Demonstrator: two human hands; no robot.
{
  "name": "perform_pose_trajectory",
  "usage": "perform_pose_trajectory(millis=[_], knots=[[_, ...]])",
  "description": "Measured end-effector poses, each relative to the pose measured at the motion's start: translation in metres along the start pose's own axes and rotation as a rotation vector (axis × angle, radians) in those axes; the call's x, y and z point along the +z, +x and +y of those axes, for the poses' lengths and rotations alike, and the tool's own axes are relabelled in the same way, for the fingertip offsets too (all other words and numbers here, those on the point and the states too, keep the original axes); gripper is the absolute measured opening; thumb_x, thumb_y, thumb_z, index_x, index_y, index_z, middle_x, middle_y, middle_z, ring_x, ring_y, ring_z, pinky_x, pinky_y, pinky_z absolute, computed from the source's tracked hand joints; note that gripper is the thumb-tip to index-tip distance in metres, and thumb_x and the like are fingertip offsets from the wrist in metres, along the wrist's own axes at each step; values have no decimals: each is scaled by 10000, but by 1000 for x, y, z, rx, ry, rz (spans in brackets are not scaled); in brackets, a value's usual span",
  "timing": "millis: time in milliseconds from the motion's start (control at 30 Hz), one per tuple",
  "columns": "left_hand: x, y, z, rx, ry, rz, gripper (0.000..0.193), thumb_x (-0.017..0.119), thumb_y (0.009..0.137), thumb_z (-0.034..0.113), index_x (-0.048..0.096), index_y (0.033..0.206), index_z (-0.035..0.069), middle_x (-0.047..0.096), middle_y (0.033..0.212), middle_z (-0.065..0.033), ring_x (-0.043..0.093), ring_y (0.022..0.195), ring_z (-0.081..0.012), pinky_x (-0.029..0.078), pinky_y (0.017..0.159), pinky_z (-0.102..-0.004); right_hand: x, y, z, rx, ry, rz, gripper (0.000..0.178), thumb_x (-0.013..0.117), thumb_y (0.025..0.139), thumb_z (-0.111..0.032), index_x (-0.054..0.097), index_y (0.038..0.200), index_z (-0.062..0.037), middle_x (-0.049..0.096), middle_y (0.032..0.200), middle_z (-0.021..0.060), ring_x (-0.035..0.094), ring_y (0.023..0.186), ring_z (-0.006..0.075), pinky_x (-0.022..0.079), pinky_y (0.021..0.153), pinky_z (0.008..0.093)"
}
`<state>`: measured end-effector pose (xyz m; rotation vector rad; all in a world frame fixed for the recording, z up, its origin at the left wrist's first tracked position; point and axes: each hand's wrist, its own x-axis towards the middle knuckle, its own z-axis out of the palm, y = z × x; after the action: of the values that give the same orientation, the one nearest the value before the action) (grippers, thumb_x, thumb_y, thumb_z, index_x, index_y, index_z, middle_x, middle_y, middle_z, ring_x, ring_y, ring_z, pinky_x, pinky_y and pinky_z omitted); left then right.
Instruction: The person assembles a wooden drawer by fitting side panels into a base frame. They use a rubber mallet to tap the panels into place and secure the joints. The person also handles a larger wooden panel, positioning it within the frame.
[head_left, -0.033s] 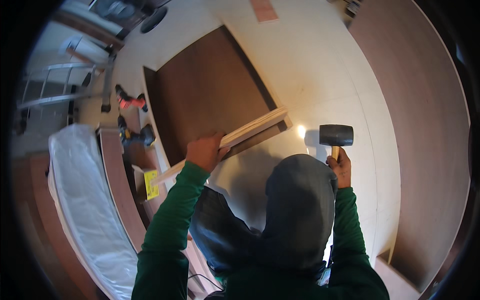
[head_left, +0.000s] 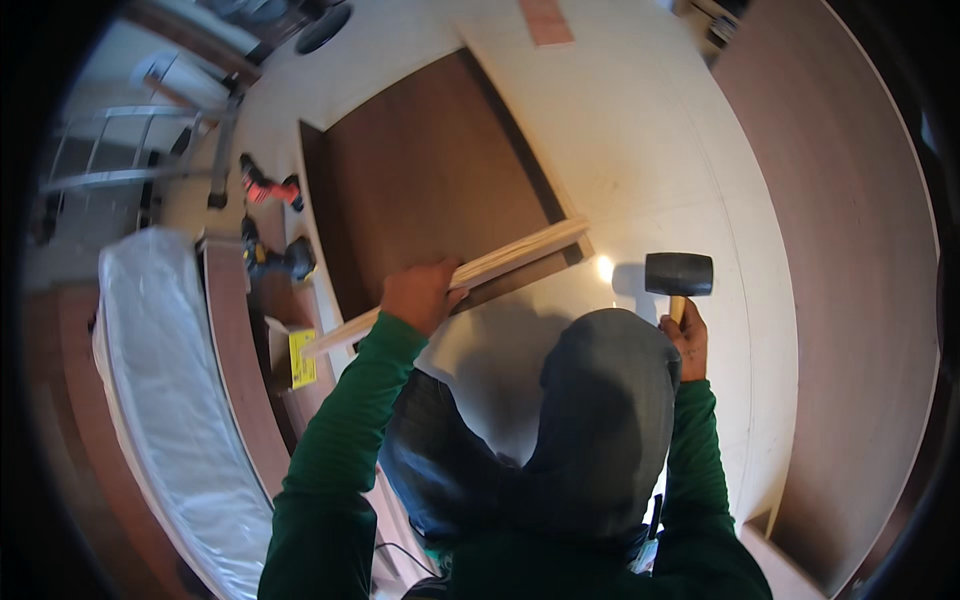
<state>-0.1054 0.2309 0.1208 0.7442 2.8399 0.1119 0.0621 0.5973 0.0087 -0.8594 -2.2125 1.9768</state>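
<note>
The pale-edged wooden board (head_left: 520, 251) stood across the near end of a brown open cabinet frame (head_left: 430, 160) on the floor (head_left: 670, 150). The left hand (head_left: 420, 297) was closed over its upper edge; the right hand (head_left: 688, 345) gripped the handle of a rubber mallet (head_left: 679, 274), well apart from the board. The step looked like steadying the board; a blow would call for lifting the mallet over, fingers clear. Two cordless drills (head_left: 268, 188) lay left.

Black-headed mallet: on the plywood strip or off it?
Off it: the mallet in the right hand is right of the plywood strip, with pale floor visible between.
</note>
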Motion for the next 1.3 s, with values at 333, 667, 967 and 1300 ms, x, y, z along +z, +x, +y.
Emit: perform_pose_trajectory(millis=[333,667,967,1300], knots=[[21,12,-7,-123,17,164,115,696,810,137,744,915,139,715,981,-89,712,940,-307,594,755,-419,-17,71,-148,-319,-633,-184,365,619,990,-140,566,1329,-14,585,847,18,528,739,102,458,634,281],[41,27,-13,-143,-88,151,121,700,805,140,765,906,156,706,951,-30,689,1005,-279,609,782,-395,-81,154,31,-84,-987,-33,248,647,890,-184,685,912,60,702,852,249,676,774,431,518,730,499],[50,18,-39,-103,-173,82,299,822,737,275,759,1015,182,685,995,-2,668,1046,-266,604,799,-419,-69,146,43,-235,-976,38,285,600,820,-161,670,962,76,695,826,213,671,752,366,526,731,455],[61,14,-37,-183,-225,122,345,863,674,346,772,942,148,710,938,-35,687,1015,-283,598,777,-428,42,140,-184,-620,-519,-264,357,579,1039,-276,576,1274,-7,592,894,29,516,652,90,443,574,245]])
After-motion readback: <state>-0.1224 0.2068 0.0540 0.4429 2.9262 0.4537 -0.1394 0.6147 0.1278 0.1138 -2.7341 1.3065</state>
